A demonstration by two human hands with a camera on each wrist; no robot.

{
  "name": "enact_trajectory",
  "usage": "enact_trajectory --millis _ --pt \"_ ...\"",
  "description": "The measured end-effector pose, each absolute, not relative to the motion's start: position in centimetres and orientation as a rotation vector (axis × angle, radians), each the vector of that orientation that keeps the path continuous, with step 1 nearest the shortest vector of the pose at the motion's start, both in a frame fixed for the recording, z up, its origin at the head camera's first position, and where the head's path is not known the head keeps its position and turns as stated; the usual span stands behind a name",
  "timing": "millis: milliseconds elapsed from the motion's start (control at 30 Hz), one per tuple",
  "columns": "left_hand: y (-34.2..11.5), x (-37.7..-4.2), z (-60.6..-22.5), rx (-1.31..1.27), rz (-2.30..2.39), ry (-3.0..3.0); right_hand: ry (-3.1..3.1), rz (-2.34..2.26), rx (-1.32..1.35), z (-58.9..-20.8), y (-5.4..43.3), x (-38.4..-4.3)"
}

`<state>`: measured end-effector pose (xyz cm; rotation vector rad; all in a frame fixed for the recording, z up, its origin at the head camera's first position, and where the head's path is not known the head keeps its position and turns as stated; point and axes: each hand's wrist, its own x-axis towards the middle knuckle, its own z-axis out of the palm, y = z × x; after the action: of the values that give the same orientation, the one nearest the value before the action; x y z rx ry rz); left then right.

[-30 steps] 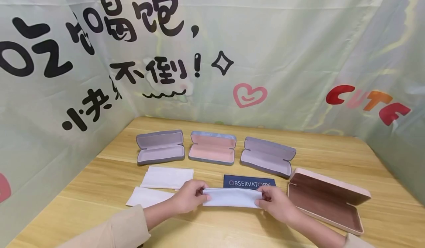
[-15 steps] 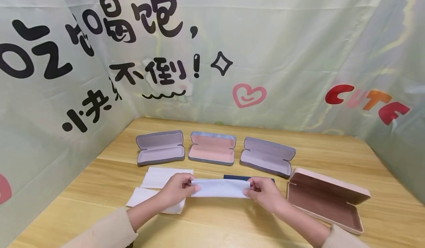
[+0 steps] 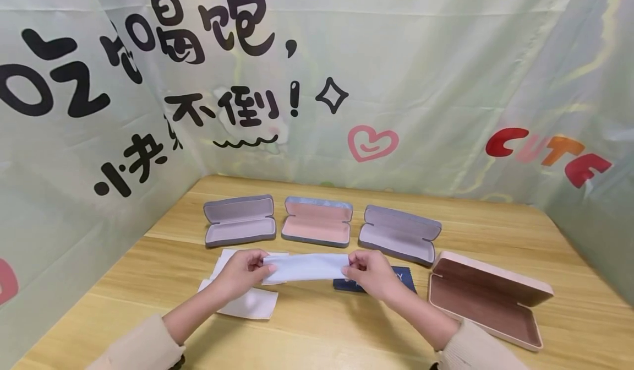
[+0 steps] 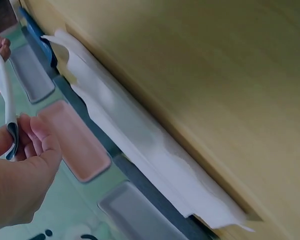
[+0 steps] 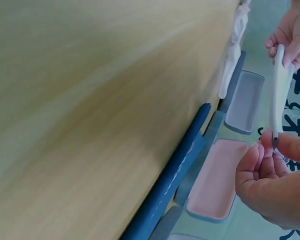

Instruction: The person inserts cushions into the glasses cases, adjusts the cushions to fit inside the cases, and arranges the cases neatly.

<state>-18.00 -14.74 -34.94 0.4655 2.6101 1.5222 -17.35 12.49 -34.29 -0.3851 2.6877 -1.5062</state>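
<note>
In the head view my left hand (image 3: 240,275) and right hand (image 3: 374,275) each pinch one end of a folded pale cleaning cloth (image 3: 306,267). It stretches flat between them, raised above the table. Thumb and fingers close on its ends in both wrist views, where a dark layer shows at the cloth's edge (image 4: 12,136). Below the left hand lie two white folded cloths, the nearer one (image 3: 251,304) and the farther one (image 3: 225,257), partly covered. Partly hidden under the right hand is a navy cloth (image 3: 406,277) with white lettering.
Three open glasses cases stand along the back of the wooden table (image 3: 307,337): a lilac-lined one (image 3: 240,229), a pink-lined one (image 3: 316,228) and another lilac-lined one (image 3: 396,240). A larger brown-lined case (image 3: 482,304) lies open at right. Printed curtains (image 3: 426,83) surround the table.
Both hands have carried the stretched cloth leftward and away from the body, from in front of the navy cloth to over the white cloths. The cases have stayed put.
</note>
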Motion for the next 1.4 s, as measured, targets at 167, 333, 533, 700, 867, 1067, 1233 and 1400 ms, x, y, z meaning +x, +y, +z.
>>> enact_trajectory --millis 167,333,533,700,867,1067,1233,1400 --pt "-15.8 -18.5 -35.1 0.364 1.508 2.672 2.709 -1.538 -0.346 -34.2 10.9 -18.1" --pt "-17.0 -18.8 -34.9 0.309 1.500 2.718 2.709 -1.586 -0.315 -34.4 9.3 -19.1" --pt "-18.4 -19.2 -34.6 0.255 1.496 2.756 2.651 -1.680 -0.284 -34.6 7.6 -20.5" --pt "-19.6 -19.7 -34.5 0.169 1.482 2.775 2.623 -1.745 -0.329 -34.6 6.3 -21.5" --pt "-20.7 -20.5 -34.1 0.143 1.457 2.823 2.652 -1.739 -0.377 -34.7 5.1 -22.4" --pt "-22.0 -21.4 -33.9 0.055 1.464 2.826 2.642 -1.781 -0.411 -34.7 3.4 -23.6" --pt "-23.1 -22.2 -34.2 -0.014 1.471 2.832 2.625 -1.809 -0.380 -35.1 1.8 -24.5" --pt "-24.2 -22.9 -34.0 -0.060 1.494 2.818 2.627 -1.880 -0.330 -35.6 0.3 -25.3"
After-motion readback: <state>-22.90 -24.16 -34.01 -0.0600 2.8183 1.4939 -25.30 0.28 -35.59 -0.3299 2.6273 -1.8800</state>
